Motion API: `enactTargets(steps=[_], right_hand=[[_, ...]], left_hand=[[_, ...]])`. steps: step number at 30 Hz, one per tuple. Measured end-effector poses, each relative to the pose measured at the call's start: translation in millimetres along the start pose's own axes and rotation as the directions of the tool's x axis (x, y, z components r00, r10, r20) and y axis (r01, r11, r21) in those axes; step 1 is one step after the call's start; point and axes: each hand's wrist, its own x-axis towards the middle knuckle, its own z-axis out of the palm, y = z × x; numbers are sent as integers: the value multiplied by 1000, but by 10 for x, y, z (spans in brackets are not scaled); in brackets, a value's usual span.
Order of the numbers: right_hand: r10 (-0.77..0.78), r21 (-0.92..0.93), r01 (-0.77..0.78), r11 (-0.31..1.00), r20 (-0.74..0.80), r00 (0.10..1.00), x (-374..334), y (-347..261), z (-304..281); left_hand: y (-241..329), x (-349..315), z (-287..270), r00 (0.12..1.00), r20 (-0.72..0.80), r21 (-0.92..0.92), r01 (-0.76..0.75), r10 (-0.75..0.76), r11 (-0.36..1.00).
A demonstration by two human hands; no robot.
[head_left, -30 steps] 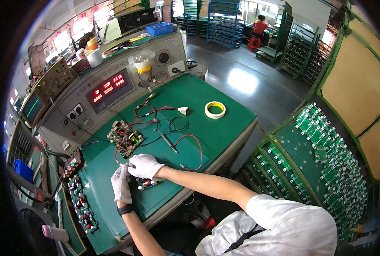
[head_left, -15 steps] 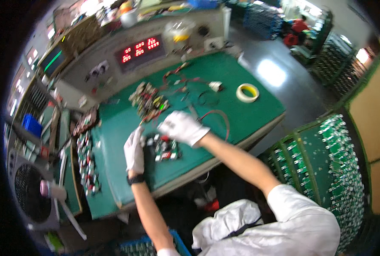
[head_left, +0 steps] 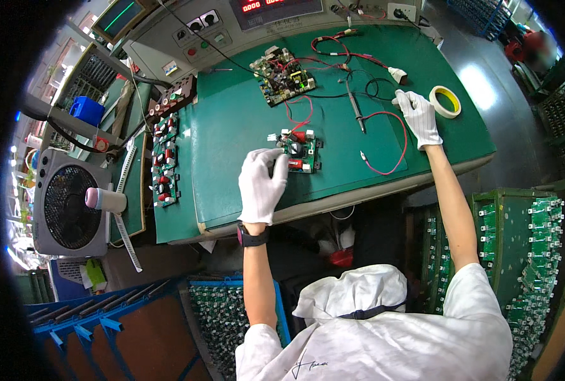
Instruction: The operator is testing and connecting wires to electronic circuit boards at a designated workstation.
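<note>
My left hand [head_left: 261, 184], in a white glove, is closed at the left edge of a small green circuit board [head_left: 303, 152] with red and white parts. Thin red wires [head_left: 300, 119] run from this board up to a larger, crowded circuit board [head_left: 282, 76]. Off to the right, my gloved right hand [head_left: 418, 117] has its fingers curled together beside a black wire [head_left: 376, 89]; what they hold, if anything, is hidden. Just beyond that hand are a white connector [head_left: 397, 75] and a roll of tape [head_left: 445, 102]. A test probe [head_left: 357, 108] lies between my hands.
Several small boards [head_left: 163, 162] line the left side of the green bench mat [head_left: 232, 120]. A panel with a red display [head_left: 276, 7] stands behind. At the left is a grey fan [head_left: 73, 203]; racks of boards [head_left: 536, 254] stand at the right.
My right hand has moved away from the small board to the right side of the bench. My left hand has shifted to the board's left edge. The view has tilted downward.
</note>
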Motion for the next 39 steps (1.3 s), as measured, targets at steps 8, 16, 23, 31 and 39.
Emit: enactTargets(steps=[8, 16, 23, 31, 39], right_hand=[[-23, 71, 18, 997, 76, 997, -35, -165, -25], [74, 123, -92, 988, 140, 987, -42, -17, -43], [16, 141, -36, 989, 136, 991, -25, -4, -30], [2, 70, -11, 998, 126, 992, -23, -68, -28], [-283, 220, 262, 940, 68, 957, -93, -922, 124]], left_hand=[[430, 96, 205, 997, -10, 507, 73, -79, 859], [477, 272, 266, 979, 31, 558, 148, -199, 817], [626, -162, -432, 976, 156, 389, 78, -149, 918], [238, 40, -971, 927, 290, 430, 95, -237, 898], [158, 179, -694, 823, 429, 101, 366, -373, 925]])
